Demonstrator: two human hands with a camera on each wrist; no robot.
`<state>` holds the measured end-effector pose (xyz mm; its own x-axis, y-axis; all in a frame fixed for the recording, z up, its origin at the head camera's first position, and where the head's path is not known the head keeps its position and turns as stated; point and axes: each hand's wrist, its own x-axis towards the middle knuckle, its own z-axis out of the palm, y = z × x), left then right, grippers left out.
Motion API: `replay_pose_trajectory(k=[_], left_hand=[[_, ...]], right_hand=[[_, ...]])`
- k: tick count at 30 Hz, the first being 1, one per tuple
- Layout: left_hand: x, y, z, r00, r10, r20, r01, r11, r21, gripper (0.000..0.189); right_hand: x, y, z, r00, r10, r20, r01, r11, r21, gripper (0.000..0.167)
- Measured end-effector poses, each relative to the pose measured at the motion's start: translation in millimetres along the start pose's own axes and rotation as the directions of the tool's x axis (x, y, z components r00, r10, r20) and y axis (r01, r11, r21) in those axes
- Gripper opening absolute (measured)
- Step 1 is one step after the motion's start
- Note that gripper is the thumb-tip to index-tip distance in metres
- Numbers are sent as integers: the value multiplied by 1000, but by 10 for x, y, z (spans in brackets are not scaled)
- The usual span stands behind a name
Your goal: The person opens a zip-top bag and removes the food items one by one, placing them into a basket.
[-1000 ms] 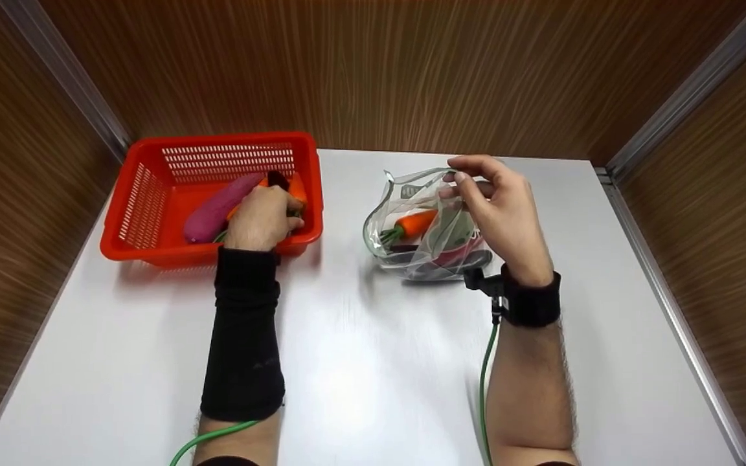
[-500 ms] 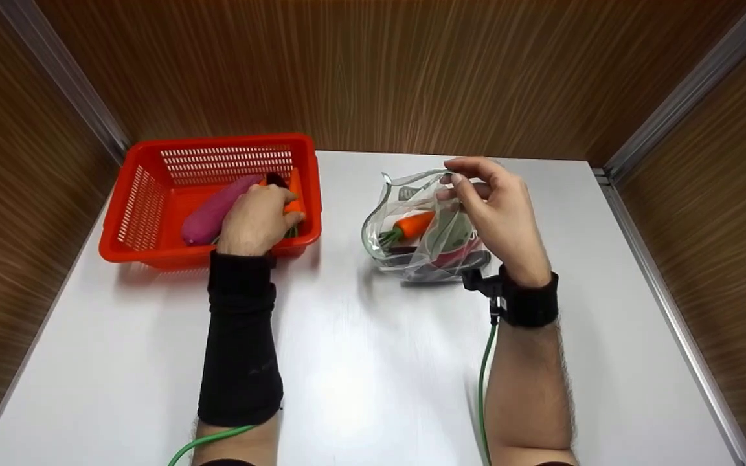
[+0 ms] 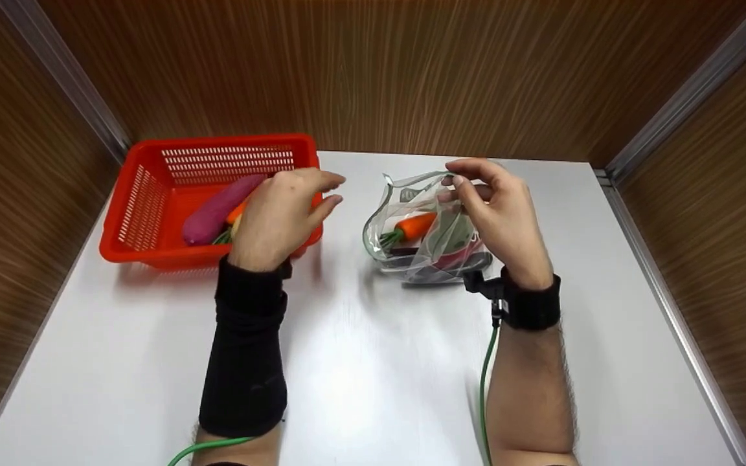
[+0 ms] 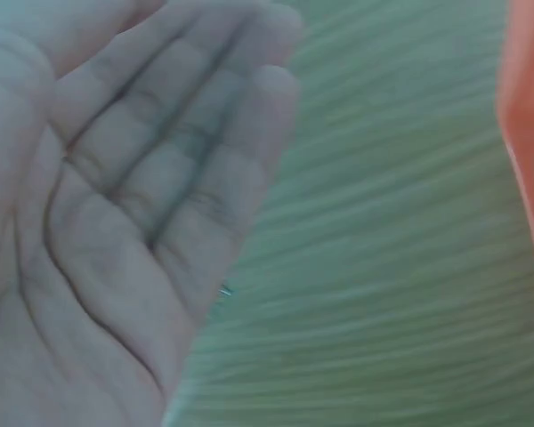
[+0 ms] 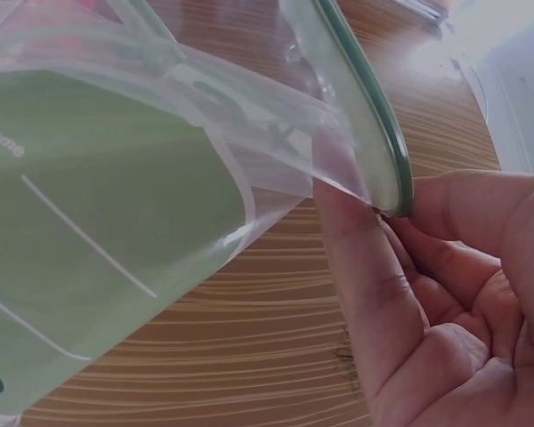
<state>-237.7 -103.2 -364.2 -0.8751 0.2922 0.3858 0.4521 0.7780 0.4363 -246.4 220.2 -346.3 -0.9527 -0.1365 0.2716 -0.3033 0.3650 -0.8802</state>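
My left hand (image 3: 282,210) is above the right side of the red basket (image 3: 114,226), its fingers pointing right and the thumb apart. In the left wrist view the palm (image 4: 89,258) is bare, with nothing held. A purple eggplant (image 3: 221,210) lies in the basket, beside an orange carrot (image 3: 236,212) mostly hidden by the hand. My right hand (image 3: 499,207) pinches the green-edged rim of a clear zip bag (image 3: 376,226) between thumb and fingers. Through the plastic show an orange carrot (image 3: 417,226) with green stems and dark, long shapes under it.
The white table (image 3: 347,362) carries both basket and bag, a short gap between them. Wood-grain panels (image 3: 373,77) close off the back and sides. A green cable (image 3: 486,382) runs along my right forearm, and another crosses the left.
My left hand has come up out of the basket, where it was among the carrots, and moved right with its fingers extended. The right hand keeps its pinch on the bag.
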Motion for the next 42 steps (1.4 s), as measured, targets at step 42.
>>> replay_pose_trajectory(k=[42], left_hand=[[192, 555, 1174, 903, 268, 338, -282, 959, -6, 26]], right_hand=[[-146, -132, 115, 996, -79, 44, 77, 996, 49, 28]])
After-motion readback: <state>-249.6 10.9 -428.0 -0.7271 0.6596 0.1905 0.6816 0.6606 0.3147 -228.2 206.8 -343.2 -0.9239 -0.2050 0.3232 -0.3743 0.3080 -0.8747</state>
